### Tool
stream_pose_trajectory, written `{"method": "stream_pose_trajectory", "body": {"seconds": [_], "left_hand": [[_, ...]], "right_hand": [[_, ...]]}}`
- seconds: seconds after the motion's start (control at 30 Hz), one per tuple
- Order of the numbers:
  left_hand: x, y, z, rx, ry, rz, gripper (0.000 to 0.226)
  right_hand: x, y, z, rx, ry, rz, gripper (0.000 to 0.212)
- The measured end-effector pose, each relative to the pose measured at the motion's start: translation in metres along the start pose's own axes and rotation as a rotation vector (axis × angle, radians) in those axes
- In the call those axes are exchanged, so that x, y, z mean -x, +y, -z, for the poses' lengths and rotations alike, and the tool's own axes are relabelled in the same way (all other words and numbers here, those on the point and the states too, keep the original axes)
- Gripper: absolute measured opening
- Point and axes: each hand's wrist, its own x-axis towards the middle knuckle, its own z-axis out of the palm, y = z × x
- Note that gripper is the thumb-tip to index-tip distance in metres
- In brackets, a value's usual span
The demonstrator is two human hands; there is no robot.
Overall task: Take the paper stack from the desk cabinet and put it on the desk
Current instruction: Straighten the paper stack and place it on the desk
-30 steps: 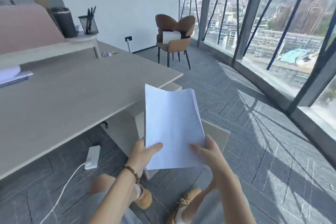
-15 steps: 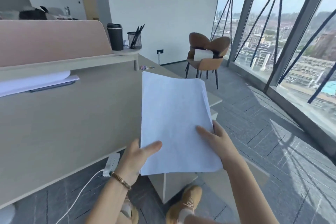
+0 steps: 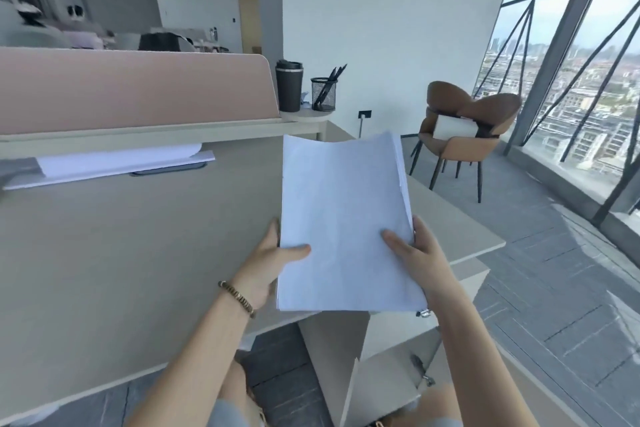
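A white paper stack (image 3: 343, 222) is held in the air above the right part of the beige desk (image 3: 121, 260). My left hand (image 3: 268, 265) grips its lower left edge, thumb on top. My right hand (image 3: 415, 253) grips the lower right edge, thumb on the sheet. The stack's far end curls upward slightly. Below my right arm stands the desk cabinet (image 3: 388, 357) with its door open; its inside is hidden from here.
More white sheets over a dark flat device (image 3: 114, 163) lie at the desk's back left under a raised shelf. A black cup (image 3: 289, 85) and a mesh pen holder (image 3: 323, 93) stand on the shelf corner. A brown chair (image 3: 464, 135) stands by the glass wall.
The view has risen from near the floor to above the desk. Both hands have lifted the paper stack up and left, from beside the desk to over its top.
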Motion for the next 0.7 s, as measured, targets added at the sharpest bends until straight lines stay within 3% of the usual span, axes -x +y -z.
{"method": "stream_pose_trajectory", "body": {"seconds": [0.23, 0.4, 0.57, 0.7], "left_hand": [[-0.03, 0.016, 0.006, -0.122, 0.133, -0.249, 0.048], [-0.046, 0.002, 0.004, -0.168, 0.24, -0.301, 0.06], [-0.056, -0.006, 0.005, -0.134, 0.269, -0.296, 0.054], [-0.06, 0.002, 0.013, -0.072, 0.254, -0.301, 0.033]], "right_hand": [[-0.054, -0.01, -0.017, 0.091, -0.051, 0.176, 0.033], [-0.075, -0.003, -0.032, 0.157, -0.014, 0.183, 0.049], [-0.081, 0.012, -0.04, 0.051, 0.055, 0.18, 0.031], [-0.085, -0.001, -0.04, 0.029, 0.081, 0.213, 0.024]]}}
